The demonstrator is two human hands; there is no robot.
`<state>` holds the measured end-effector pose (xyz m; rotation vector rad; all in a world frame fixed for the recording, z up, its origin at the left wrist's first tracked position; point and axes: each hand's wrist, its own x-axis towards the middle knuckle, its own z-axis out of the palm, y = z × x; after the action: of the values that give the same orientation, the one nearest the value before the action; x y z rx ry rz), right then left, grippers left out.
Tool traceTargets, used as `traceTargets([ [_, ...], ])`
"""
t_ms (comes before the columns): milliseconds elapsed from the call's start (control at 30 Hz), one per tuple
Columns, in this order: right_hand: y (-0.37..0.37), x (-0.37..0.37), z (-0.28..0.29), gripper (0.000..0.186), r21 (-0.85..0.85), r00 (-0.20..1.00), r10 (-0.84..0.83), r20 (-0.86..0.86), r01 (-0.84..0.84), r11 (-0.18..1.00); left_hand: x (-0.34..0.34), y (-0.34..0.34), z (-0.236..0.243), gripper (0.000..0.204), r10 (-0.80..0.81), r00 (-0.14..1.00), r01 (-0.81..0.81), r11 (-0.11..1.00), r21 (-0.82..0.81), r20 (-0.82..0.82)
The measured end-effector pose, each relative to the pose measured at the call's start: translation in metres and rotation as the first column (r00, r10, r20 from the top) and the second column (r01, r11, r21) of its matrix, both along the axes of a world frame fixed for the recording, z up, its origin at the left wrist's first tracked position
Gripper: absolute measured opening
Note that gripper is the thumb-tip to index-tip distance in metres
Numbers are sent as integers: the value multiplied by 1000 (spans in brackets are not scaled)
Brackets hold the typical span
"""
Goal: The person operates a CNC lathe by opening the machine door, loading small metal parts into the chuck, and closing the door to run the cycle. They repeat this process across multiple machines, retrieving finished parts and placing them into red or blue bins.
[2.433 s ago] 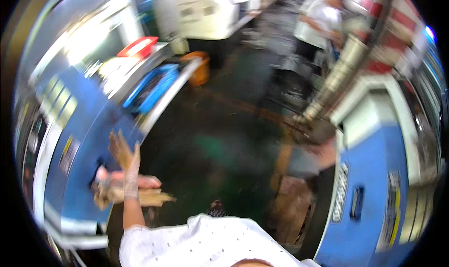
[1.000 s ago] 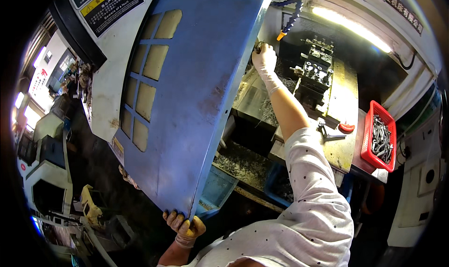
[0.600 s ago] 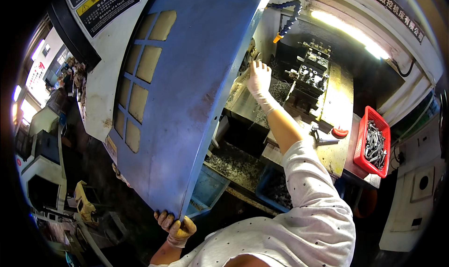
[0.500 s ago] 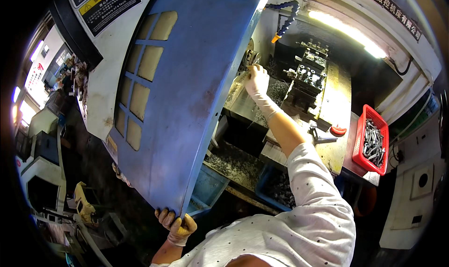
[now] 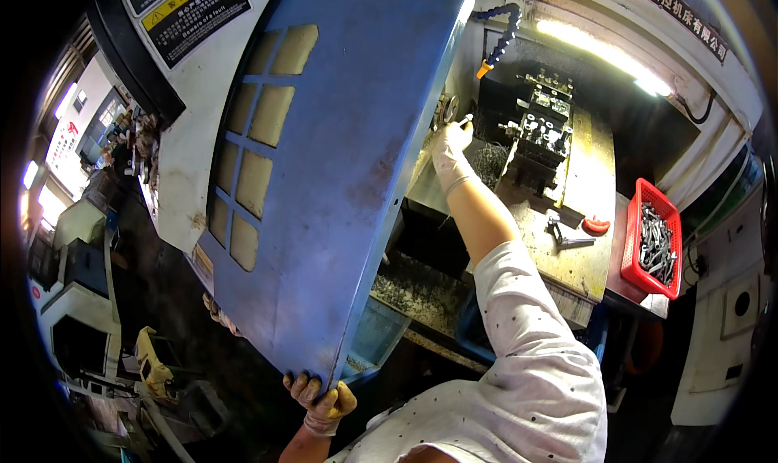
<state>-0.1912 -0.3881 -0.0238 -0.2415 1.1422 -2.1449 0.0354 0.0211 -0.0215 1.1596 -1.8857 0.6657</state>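
My left hand [image 5: 322, 402], in a stained glove, grips the lower corner of a blue machine door [image 5: 324, 179], fingers wrapped over its edge. Inside the lathe my right hand [image 5: 450, 145], in a pale glove, is closed with a small shiny metal part [image 5: 466, 121] at its fingertips. Just beyond that hand, and partly hidden by the door, is the round metal chuck [image 5: 446, 110]. To the right of the hand stands a tool holder block [image 5: 545, 130] with several bolts. Metal shavings [image 5: 489, 163] lie between hand and block.
A red plastic basket [image 5: 630, 252] full of metal parts stands at the right. A dark wrench-like tool [image 5: 571, 237] and a red-handled object [image 5: 597, 226] lie on the machine's ledge. An orange-tipped coolant hose [image 5: 502, 37] hangs above. Below the door is a blue bin [image 5: 379, 337].
My right hand has turned slightly and drawn back a little from the chuck, and the small metal part now shows at its fingertips. The whole view has shifted slightly; my left hand keeps its grip.
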Motion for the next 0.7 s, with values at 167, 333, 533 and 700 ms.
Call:
traceTargets([
  [167, 98, -6, 8, 33, -40, 899, 429, -87, -433, 900, 1, -8, -7, 30, -27, 996, 23, 999, -44, -89],
  [333, 224, -129, -23, 35, -211, 834, 34, -550, -177, 961, 1, -10, -5, 38, 59, 998, -62, 994, -86, -33],
  [533, 357, -345, -5, 27, 336, 181, 306, -935, 730, 594, -11, -20, 6, 39, 151, 986, -160, 978, -132, -76],
  [700, 414, -369, -57, 36, 267, 86, 306, -948, 738, 620, -15, -16, 13, 42, 243, 955, -263, 958, -111, -168],
])
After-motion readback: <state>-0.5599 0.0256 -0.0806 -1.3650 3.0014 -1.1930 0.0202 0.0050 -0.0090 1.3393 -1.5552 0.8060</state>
